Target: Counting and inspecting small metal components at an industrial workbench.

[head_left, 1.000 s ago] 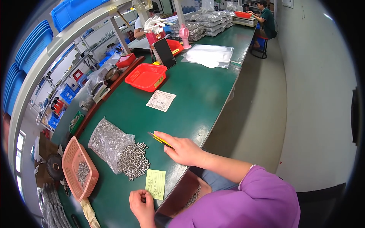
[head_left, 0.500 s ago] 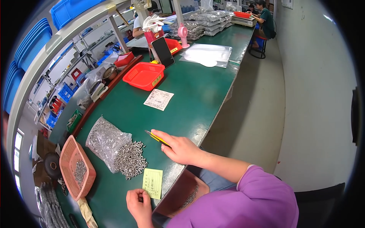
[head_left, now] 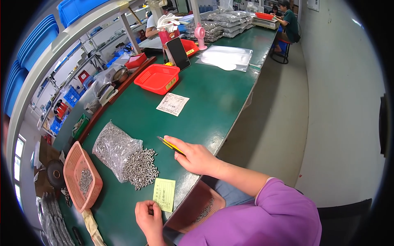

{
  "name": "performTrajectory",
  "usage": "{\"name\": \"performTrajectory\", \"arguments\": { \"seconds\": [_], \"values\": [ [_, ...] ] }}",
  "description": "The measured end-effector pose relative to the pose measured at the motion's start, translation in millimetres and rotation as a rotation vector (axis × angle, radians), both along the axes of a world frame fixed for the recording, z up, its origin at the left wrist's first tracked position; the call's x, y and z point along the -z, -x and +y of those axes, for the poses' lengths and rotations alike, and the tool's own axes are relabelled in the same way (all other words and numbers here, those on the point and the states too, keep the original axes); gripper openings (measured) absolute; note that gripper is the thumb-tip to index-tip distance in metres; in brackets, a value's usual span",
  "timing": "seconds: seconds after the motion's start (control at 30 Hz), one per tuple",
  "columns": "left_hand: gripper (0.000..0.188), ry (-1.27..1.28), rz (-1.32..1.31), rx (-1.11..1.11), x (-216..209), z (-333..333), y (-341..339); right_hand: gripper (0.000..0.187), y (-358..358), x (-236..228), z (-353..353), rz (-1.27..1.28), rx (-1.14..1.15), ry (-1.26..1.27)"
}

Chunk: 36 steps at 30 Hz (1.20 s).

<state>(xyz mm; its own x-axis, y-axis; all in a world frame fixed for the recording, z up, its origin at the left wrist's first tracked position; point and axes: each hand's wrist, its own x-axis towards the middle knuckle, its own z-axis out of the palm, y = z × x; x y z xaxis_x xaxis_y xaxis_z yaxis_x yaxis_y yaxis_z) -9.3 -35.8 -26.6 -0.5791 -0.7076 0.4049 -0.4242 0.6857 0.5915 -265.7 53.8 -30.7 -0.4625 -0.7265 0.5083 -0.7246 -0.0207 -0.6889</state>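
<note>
My right hand (head_left: pixel 196 158) is closed round a yellow and black utility knife (head_left: pixel 170 145), its blade pointing left above the green table. Near the table's front edge, my left hand (head_left: pixel 148 217) has its fingers curled in; what they hold, if anything, is hidden. A yellow-green paper slip (head_left: pixel 164 195) lies right beside its fingertips. Beyond the slip, small metal pins (head_left: pixel 140 169) are heaped at the mouth of a clear plastic bag (head_left: pixel 114 145), which is full of more of them.
At the left stands a pink basket (head_left: pixel 95 189) holding some metal parts. A second pink basket (head_left: pixel 219 201) sits below the table edge at my lap. Farther off are a printed paper (head_left: pixel 172 104), a red basket (head_left: pixel 167 87), a phone (head_left: pixel 178 54) and stacked bags (head_left: pixel 230 25). Other people sit far back.
The view has shifted slightly. Both hands keep nearly the same pose, the right one with the utility knife, and the pins and bag lie as before.
</note>
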Motion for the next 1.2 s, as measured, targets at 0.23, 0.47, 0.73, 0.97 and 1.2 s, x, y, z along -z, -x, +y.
{"name": "performTrajectory", "arguments": {
  "seconds": [0.23, 0.47, 0.73, 0.97, 1.2],
  "values": [
    [0.011, -0.018, 0.001, -0.012, -0.1, 1.2, 0.9, 0.06, 0.7, 1.7, -1.2, 0.01, 0.003, 0.022],
    [0.012, -0.017, -0.012, -0.016, 0.7, 0.6, -0.2, 0.062, 1.1, 2.6, -1.4, 0.019, 0.006, 0.01],
    [0.01, 0.035, 0.002, 0.023, 4.3, -2.1, -0.9, 0.061, 0.1, 3.5, -0.2, 0.002, 0.001, -0.002],
    [0.012, -0.005, -0.027, -0.024, 1.0, 0.4, -0.2, 0.061, -0.3, 2.8, -0.2, -0.004, -0.009, -0.005],
    [0.009, 0.008, -0.021, -0.008, 1.4, -0.8, 0.9, 0.061, 0.6, 5.3, -1.9, -0.001, -0.005, 0.041]
  ]
}}
